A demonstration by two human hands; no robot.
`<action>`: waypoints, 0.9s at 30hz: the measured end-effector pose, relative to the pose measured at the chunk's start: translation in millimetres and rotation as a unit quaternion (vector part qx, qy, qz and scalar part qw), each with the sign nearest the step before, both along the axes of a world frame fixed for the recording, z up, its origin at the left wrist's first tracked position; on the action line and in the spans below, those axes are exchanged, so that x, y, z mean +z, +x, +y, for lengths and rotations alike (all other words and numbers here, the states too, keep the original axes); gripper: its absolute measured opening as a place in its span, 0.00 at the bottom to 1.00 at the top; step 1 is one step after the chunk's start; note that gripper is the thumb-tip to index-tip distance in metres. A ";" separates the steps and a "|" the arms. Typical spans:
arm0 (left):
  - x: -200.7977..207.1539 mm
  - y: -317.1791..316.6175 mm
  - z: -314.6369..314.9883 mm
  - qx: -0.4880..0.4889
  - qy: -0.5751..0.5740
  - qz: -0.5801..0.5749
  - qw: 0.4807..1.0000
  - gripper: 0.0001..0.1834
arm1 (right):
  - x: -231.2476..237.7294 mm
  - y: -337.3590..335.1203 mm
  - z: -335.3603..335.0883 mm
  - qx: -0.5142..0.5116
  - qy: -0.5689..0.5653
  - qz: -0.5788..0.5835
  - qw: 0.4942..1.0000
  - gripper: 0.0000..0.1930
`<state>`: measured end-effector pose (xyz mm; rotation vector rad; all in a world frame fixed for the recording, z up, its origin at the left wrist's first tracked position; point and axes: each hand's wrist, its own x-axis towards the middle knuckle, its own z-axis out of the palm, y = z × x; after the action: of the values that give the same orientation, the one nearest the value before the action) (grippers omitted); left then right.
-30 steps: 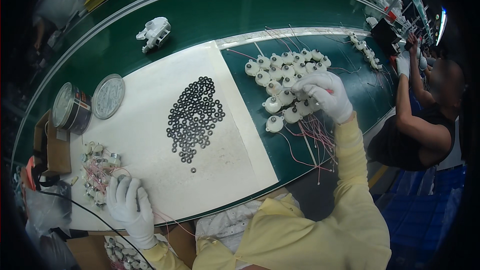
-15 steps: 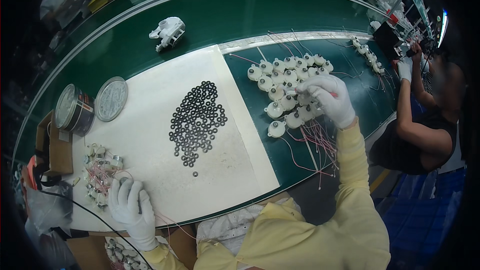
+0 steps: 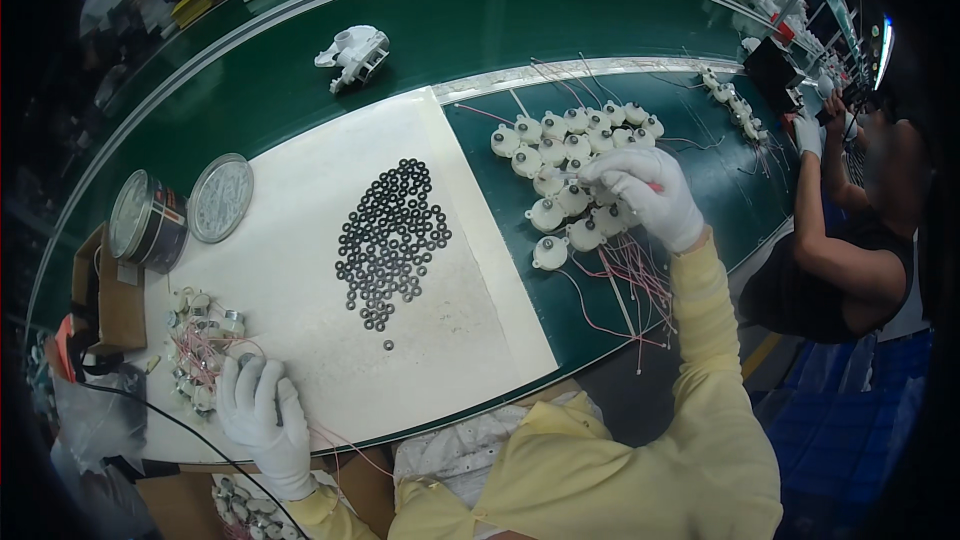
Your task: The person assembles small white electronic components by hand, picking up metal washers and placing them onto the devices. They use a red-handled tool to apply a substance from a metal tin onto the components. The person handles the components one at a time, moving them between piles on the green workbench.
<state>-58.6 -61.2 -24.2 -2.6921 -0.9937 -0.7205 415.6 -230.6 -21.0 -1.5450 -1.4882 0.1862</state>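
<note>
My right hand (image 3: pixel 650 195), in a white glove, is over a cluster of round cream-coloured motors (image 3: pixel 550 252) with dark centre hubs and pink wires. Its fingers are pinched round a slim tool with a red end (image 3: pixel 655 186); the tool's thin tip points left, over the motors, and its exact kind is unclear. My left hand (image 3: pixel 262 415), also gloved, rests on the white work surface (image 3: pixel 460 340) with fingers loosely bent and thumb apart. It lies beside a heap of small metal-cased motors (image 3: pixel 200 340) with pink wires; whatever is under the palm is hidden.
Many black rings (image 3: pixel 390 240) lie mid-surface. A tin (image 3: pixel 150 220), its round lid (image 3: pixel 222 198) and a cardboard box (image 3: pixel 120 290) stand left. A white plastic part (image 3: pixel 355 57) sits on the green belt (image 3: pixel 440 20). A co-worker (image 3: pixel 840 240) works at right.
The white plastic part on the belt has shifted to the right. My right hand has moved slightly left over the motors; my left hand has stayed in place.
</note>
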 end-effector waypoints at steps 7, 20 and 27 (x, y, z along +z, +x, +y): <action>3.0 1.0 -0.6 -0.003 -0.005 0.003 1.000 0.13 | -2.1 10.2 -10.7 -0.003 -0.029 0.074 0.997 0.10; 0.6 0.7 2.1 -0.006 0.012 -0.001 1.000 0.12 | 1.1 11.6 -14.4 -0.008 -0.044 0.071 0.996 0.10; -0.7 -2.6 2.1 -0.001 0.003 0.003 1.000 0.12 | 2.1 20.8 -24.7 -0.127 -0.009 0.140 0.982 0.13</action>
<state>-61.2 -59.2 -24.9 -2.6893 -0.9864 -0.7127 436.4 -255.3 -18.9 -1.6322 -1.0627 0.2554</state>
